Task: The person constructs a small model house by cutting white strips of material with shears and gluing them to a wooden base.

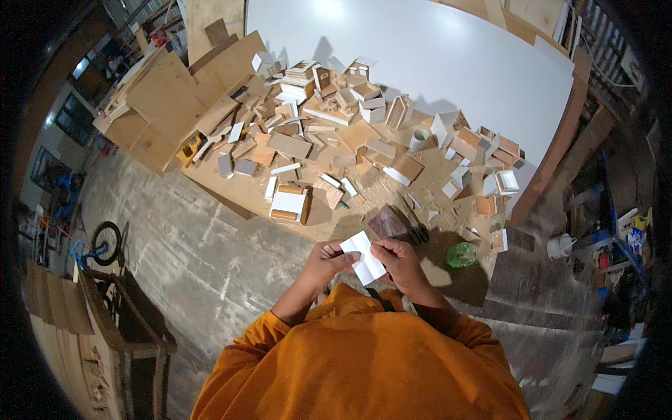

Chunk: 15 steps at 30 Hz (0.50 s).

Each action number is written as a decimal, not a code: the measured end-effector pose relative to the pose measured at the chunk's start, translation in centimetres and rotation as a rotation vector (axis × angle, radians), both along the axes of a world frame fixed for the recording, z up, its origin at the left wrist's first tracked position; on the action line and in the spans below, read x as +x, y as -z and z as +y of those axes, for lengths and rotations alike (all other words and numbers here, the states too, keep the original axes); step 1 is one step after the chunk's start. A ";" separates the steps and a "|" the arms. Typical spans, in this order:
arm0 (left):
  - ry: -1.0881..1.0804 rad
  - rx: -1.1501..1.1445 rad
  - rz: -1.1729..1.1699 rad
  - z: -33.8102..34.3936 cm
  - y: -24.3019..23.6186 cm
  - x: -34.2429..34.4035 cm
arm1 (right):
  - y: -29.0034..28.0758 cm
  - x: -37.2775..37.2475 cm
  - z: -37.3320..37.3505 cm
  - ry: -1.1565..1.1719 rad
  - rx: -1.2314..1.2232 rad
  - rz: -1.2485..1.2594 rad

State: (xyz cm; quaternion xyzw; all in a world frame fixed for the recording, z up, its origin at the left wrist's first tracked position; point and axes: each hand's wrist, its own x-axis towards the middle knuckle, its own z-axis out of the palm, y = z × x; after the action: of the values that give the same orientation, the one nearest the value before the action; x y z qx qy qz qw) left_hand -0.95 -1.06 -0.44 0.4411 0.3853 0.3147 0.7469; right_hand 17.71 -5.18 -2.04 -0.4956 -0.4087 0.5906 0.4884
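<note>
A small white folded sheet of paper (pixel 364 256) is held between both my hands, close to my chest. My left hand (pixel 327 262) pinches its left edge and my right hand (pixel 401 262) grips its right side. My sleeves are orange. Just beyond the paper lies a dark brown rectangular block (pixel 389 222) at the near edge of the wooden worktable (pixel 231 192). Dark scissors (pixel 417 229) lie beside that block.
The worktable is heaped with several small wood and white-faced panels and open boxes (pixel 329 112). A tape roll (pixel 418 139) stands in the middle, and a green bottle (pixel 460 254) at the near right. A large white board (pixel 448 49) lies behind. A bicycle (pixel 105 243) stands on the concrete floor, left.
</note>
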 end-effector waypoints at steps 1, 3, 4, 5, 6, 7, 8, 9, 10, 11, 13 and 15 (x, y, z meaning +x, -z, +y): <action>-0.015 -0.024 -0.012 0.0 0.2 0.1 | 0.0 -0.2 0.0 0.020 0.021 -0.040; -0.028 -0.063 -0.029 -0.4 0.1 0.5 | 0.0 -0.5 0.0 0.044 0.040 -0.118; -0.035 -0.083 -0.038 -0.5 0.2 0.6 | -0.1 -0.5 0.1 0.049 0.037 -0.158; -0.027 -0.091 -0.041 -0.6 0.5 0.5 | -0.1 -0.5 0.0 0.053 0.033 -0.198; -0.019 -0.100 -0.044 -0.6 1.2 0.4 | 0.2 -0.5 0.0 0.048 0.025 -0.213; -0.011 -0.109 -0.047 -0.5 1.8 0.3 | 0.7 -0.6 0.1 0.042 0.017 -0.227; 0.000 -0.113 -0.030 -0.4 2.3 0.1 | 1.4 -0.6 0.2 0.037 0.010 -0.242; 0.010 -0.117 -0.013 -0.3 2.6 -0.2 | 2.0 -0.7 0.2 0.033 0.031 -0.244; 0.021 -0.120 0.004 -0.3 3.0 -0.4 | 2.6 -0.8 0.1 0.029 0.052 -0.246; 0.007 -0.135 0.003 -0.3 3.2 -0.5 | 3.2 -0.9 0.2 0.025 0.074 -0.248; -0.019 -0.165 0.001 -0.6 3.6 -0.8 | 3.9 -1.0 0.1 -0.024 0.038 -0.263; -0.034 -0.182 0.040 -0.7 4.0 -1.3 | 3.5 -0.9 0.2 -0.043 -0.014 -0.240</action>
State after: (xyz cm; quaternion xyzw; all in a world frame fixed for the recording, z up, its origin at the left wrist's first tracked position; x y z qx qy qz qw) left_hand -2.30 -1.76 -4.44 0.3711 0.4347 0.2818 0.7707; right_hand 16.78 -4.95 -5.53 -0.5572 -0.4707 0.5402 0.4197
